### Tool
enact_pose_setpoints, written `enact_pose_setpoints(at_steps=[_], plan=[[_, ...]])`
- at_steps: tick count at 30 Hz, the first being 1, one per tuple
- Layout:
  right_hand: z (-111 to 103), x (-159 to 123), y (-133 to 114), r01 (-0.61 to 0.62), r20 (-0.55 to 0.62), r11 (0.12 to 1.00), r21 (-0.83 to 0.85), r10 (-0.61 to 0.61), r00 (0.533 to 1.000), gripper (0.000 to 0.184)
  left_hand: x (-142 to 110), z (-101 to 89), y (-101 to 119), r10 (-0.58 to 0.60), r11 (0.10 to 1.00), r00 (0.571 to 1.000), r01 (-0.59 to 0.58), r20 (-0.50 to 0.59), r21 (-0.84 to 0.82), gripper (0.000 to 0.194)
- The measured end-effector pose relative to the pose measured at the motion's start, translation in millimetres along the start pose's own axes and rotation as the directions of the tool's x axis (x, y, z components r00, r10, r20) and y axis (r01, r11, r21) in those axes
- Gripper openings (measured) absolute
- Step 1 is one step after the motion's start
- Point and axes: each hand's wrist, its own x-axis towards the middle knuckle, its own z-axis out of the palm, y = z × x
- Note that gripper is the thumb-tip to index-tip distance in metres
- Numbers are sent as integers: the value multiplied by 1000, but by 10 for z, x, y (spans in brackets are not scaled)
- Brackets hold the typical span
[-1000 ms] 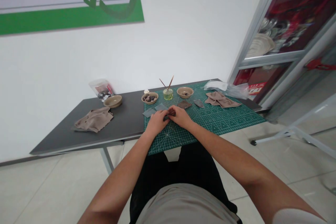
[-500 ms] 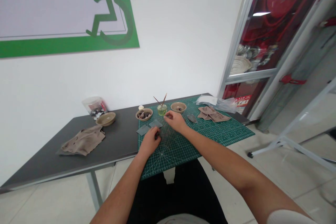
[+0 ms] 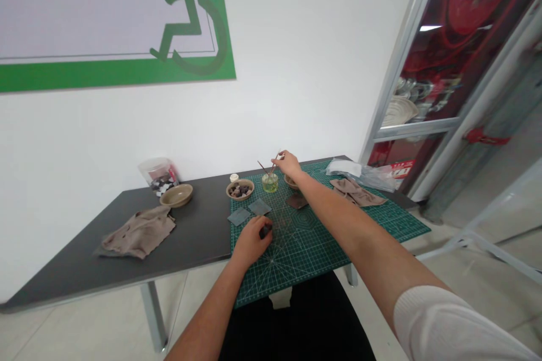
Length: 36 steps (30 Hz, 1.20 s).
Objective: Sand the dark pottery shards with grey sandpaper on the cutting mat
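My left hand (image 3: 253, 241) is closed around a small dark stone-like piece (image 3: 266, 230), low over the green cutting mat (image 3: 292, 259). My right hand (image 3: 289, 164) reaches to the back of the mat, its fingers pinched at the top of a thin brush-like stick (image 3: 276, 162). That stick leans in a small glass jar of yellow-green liquid (image 3: 270, 183), beside a second thin stick (image 3: 263, 167). Two grey-green square sheets (image 3: 239, 216) lie beyond my left hand. Under my right forearm lies a brownish flat piece (image 3: 297, 200). A tan bowl (image 3: 291, 182) is partly hidden by my right wrist.
A bowl of dark and pinkish stones (image 3: 240, 189) and a small white pot (image 3: 234, 177) stand left of the jar. Farther left are a tan bowl (image 3: 176, 196), a clear tub (image 3: 160, 176) and a brown cloth (image 3: 139, 232). Right: another cloth (image 3: 358, 192), a plastic bag (image 3: 372, 175).
My right hand has moved from in front of the jar up to the stick in it. The flat piece by the right bowl now looks browner and lies nearer. My left hand keeps its dark piece.
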Motion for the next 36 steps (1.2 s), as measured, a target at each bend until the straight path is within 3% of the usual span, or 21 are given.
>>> enact_pose_setpoints(at_steps=[3,7,11,13,15,17,22,28,32,36], plan=[[79,2,42,36,88,998,52,-40,995,20,-13,-1,-6,-7,1000,1000,7,-5,-11,20],[101,-43,41,105,97,991,79,-112,989,20,-13,-10,-3,5,1000,1000,-5,6,-11,20],[4,-62,-26,202,142,979,1,-200,969,25,-10,-22,-6,-2,998,1000,3,9,-62,20],[-63,-59,-77,156,189,988,11,-156,970,26,-5,-21,-17,-13,995,1000,14,6,-103,23],[-118,-56,-126,119,140,991,68,-128,982,27,3,-17,-36,-51,988,999,51,1,-147,26],[-143,-60,-158,180,81,982,49,-184,980,27,13,-14,-59,-116,974,993,113,-5,-198,26],[-122,-89,-123,150,249,989,-11,-143,958,21,48,-29,-126,-210,930,976,182,-55,-321,23],[-173,-96,-76,193,119,981,29,-196,974,29,92,-16,-181,-277,815,959,207,-51,-542,28],[-183,-126,-159,259,236,963,-78,-235,943,38,95,11,-230,-304,769,950,199,-73,-608,24],[-311,-143,-214,242,111,970,32,-244,964,37,92,14,-280,-319,729,945,196,-73,-656,24]])
